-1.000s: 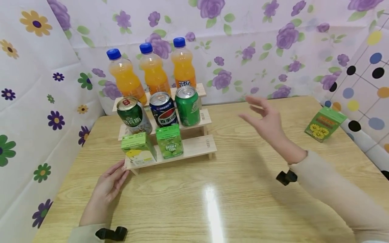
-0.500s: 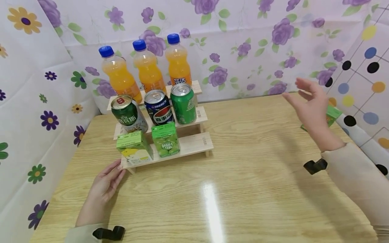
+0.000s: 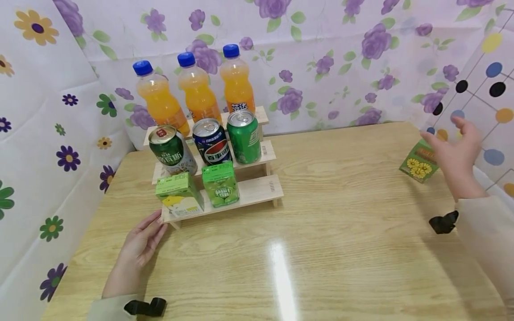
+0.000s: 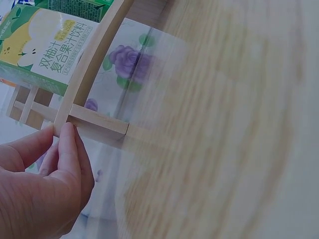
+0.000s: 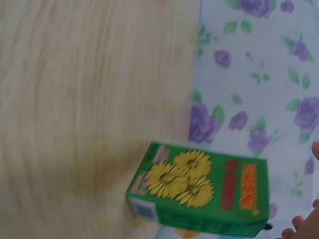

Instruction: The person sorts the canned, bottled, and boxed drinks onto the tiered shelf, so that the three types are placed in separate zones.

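Note:
My left hand (image 3: 140, 243) pinches the front left corner of a three-step wooden rack (image 3: 261, 192) between thumb and fingers, as the left wrist view also shows. On the lowest step stand a yellow-green juice carton (image 3: 180, 196) and a green grape juice carton (image 3: 221, 185), with bare wood to their right. At the far right, my right hand (image 3: 459, 154) hovers beside a dark green drink carton with yellow flowers (image 3: 419, 162), thumb and fingers spread apart. Nothing is in that hand. The right wrist view shows the carton (image 5: 199, 191) whole, with fingertips at the right edge.
The middle step carries a green-and-silver can (image 3: 172, 151), a dark blue cola can (image 3: 213, 142) and a green can (image 3: 244, 137). Three orange soda bottles (image 3: 237, 84) stand on the top step. Flowered cloth (image 3: 341, 58) hangs behind the table (image 3: 341, 214).
My right hand has swept rightward across the table to the flower-printed carton, its fingers still spread. The left hand keeps its pinch on the rack. The head view has shifted slightly.

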The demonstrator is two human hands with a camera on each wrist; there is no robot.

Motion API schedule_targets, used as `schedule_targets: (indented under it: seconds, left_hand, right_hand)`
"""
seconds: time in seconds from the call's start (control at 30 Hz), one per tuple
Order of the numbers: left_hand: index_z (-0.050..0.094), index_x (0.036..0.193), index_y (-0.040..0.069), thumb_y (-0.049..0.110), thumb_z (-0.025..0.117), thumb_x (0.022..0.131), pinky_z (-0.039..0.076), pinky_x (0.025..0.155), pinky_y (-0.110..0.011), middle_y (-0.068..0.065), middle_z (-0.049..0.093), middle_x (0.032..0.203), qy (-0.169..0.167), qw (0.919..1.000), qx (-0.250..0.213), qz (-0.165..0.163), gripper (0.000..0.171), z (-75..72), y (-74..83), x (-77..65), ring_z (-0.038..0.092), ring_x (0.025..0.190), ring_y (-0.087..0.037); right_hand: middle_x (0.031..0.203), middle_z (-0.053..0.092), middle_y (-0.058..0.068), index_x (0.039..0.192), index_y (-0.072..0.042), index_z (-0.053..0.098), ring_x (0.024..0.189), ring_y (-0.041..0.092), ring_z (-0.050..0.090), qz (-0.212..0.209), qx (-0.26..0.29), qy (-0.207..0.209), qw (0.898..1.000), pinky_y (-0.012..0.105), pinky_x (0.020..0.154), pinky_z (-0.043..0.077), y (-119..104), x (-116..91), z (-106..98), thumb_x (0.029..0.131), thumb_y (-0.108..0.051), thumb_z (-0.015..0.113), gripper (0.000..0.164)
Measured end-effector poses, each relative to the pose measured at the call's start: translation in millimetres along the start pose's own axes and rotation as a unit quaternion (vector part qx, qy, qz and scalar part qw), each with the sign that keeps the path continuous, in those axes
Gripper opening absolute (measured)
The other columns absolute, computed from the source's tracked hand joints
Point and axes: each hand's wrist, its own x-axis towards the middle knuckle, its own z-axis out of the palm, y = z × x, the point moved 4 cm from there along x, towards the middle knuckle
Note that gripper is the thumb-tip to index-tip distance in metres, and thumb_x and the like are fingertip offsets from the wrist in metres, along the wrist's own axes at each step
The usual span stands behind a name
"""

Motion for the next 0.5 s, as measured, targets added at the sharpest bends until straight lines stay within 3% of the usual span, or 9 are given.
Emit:
schedule_targets:
  seconds: [0.17,0.33,0.43,0.5]
  left_hand:
    - [0.076,0.093,0.017,-0.001,0.056,0.094,0.055,0.087,-0.016,0.004,0.071,0.096,-0.001,1.0,-0.002,0.003,0.027,0.5,1.0,-0.9,0.068,0.089,-0.008]
    - [0.076,0.093,0.018,0.0,0.055,0.094,0.055,0.086,-0.015,0.005,0.071,0.095,-0.006,0.9999,0.011,0.008,0.027,1.1,0.7,-0.8,0.068,0.089,-0.007]
    - [0.075,0.092,0.018,0.0,0.054,0.095,0.056,0.086,-0.015,0.004,0.071,0.095,-0.008,0.9998,0.016,0.012,0.028,1.6,0.4,0.1,0.068,0.089,-0.007]
    - [0.075,0.092,0.018,0.0,0.054,0.095,0.056,0.086,-0.015,0.004,0.071,0.095,-0.007,0.9999,0.011,0.011,0.028,1.5,0.3,0.7,0.068,0.089,-0.007]
  right_hand:
    - [0.155,0.018,-0.011,0.148,-0.036,0.021,0.142,0.015,0.014,0.077,0.015,-0.036,0.996,0.032,0.121,0.02,27.1,3.4,-5.7,0.08,-0.055,0.066,0.084]
    - [0.154,0.022,-0.008,0.15,-0.035,0.018,0.137,0.013,0.024,0.112,0.027,-0.057,0.992,0.026,0.115,0.031,44.4,2.9,-4.0,0.079,-0.053,0.068,0.089]
    - [0.136,0.039,-0.015,0.15,-0.031,0.022,0.121,0.005,0.038,0.112,0.045,-0.061,0.991,0.011,0.099,0.04,51.0,3.7,-2.8,0.08,-0.044,0.071,0.087]
    - [0.118,0.041,-0.021,0.149,-0.027,0.025,0.106,-0.004,0.041,0.11,0.06,-0.059,0.99,0.002,0.085,0.042,53.9,4.5,-2.4,0.079,-0.039,0.073,0.086]
